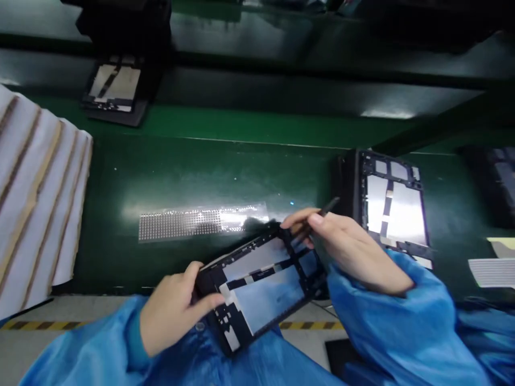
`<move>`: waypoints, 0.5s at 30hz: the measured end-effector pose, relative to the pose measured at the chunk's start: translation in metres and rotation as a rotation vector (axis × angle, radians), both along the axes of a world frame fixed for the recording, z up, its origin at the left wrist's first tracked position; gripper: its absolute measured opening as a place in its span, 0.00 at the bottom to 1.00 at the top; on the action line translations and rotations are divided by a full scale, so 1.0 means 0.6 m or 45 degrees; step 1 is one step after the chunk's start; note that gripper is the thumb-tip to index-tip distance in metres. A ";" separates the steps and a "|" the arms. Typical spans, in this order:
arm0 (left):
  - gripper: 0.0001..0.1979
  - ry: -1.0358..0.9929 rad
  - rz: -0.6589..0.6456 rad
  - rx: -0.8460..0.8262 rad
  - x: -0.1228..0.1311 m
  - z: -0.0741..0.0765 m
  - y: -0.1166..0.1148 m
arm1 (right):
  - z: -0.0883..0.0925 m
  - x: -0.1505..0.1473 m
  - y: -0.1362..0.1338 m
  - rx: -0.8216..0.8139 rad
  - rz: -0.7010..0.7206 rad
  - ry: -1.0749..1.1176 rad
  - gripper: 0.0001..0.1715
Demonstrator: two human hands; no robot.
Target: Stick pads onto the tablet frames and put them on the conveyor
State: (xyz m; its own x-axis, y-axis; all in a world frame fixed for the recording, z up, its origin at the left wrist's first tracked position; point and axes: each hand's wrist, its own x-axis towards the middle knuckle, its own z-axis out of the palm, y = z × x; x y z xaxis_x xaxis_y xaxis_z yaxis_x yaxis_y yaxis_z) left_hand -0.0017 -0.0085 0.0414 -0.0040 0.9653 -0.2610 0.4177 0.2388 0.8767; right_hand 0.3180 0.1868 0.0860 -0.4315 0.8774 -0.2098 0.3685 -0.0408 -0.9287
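Note:
My left hand [177, 305] grips the lower left end of a black tablet frame [265, 292], its thumb lying on the face and its fingers at the edge. Silvery panels and a dark ribbon cable show inside the frame, which is tilted in front of my body. Over its upper right end, my right hand [346, 244] pinches a dark pen-like tool [330, 206] between thumb and fingers. The tool's lower tip is hard to make out against the frame. Just beyond the frame, a clear sheet with rows of small dark squares [181, 224] lies on the green table.
A stack of similar tablet frames [394, 206] stands to the right. Another frame [112, 88] lies at the back left beside a dark block. Layered white sheets with brown edges [40, 193] rise at the left. A white lined pad [493, 272] sits far right.

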 end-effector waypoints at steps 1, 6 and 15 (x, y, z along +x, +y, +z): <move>0.26 0.351 -0.073 0.195 -0.015 0.012 0.020 | -0.005 -0.023 -0.005 -0.060 0.021 0.034 0.41; 0.16 1.087 -0.457 0.796 -0.069 0.026 0.168 | -0.047 -0.129 0.036 -0.078 0.207 0.249 0.31; 0.20 0.962 -0.827 0.751 -0.088 -0.054 0.251 | -0.093 -0.177 0.083 0.171 0.455 0.039 0.15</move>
